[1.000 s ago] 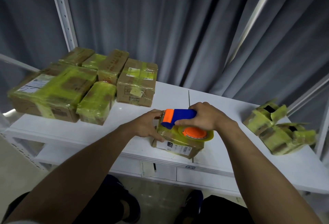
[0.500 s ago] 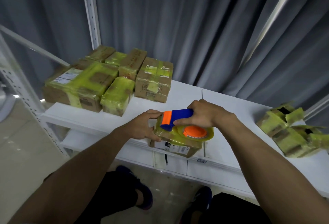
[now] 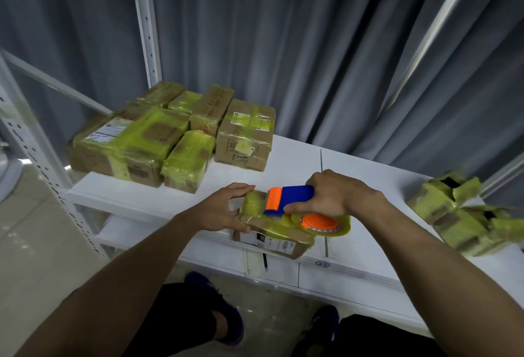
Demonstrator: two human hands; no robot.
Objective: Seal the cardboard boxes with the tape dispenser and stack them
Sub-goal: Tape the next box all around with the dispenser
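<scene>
Backdrop: grey curtain [image 3: 283, 44] in folds across the whole rear, with a white perforated rack upright [image 3: 146, 24] in front of it at left.

Work surface: white shelf [image 3: 297, 163], seen from above; we note a seam running front to back near its middle.

Rear left of shelf: cluster of sealed boxes [image 3: 136, 141], cardboard wrapped in yellow-green tape, packed touching one another. The largest lies front-left and carries a white label.

Far right of shelf: two crumpled open boxes [image 3: 459, 215], flaps up, well apart from the cluster.

Front edge, centre: small box [image 3: 278, 240], top covered in tape, printed label on its near side, near corner overhanging the shelf edge.

On top of the small box: tape dispenser [image 3: 295, 195], blue body with an orange front piece, orange hub and clear tape roll [image 3: 323, 224] at the right end of the box.

Right hand [image 3: 337, 195]: fingers wrapped round the blue handle, firm hold.

Left hand [image 3: 224, 209]: clasps the left end of the small box, fingers over the top, thumb on the near side.
</scene>
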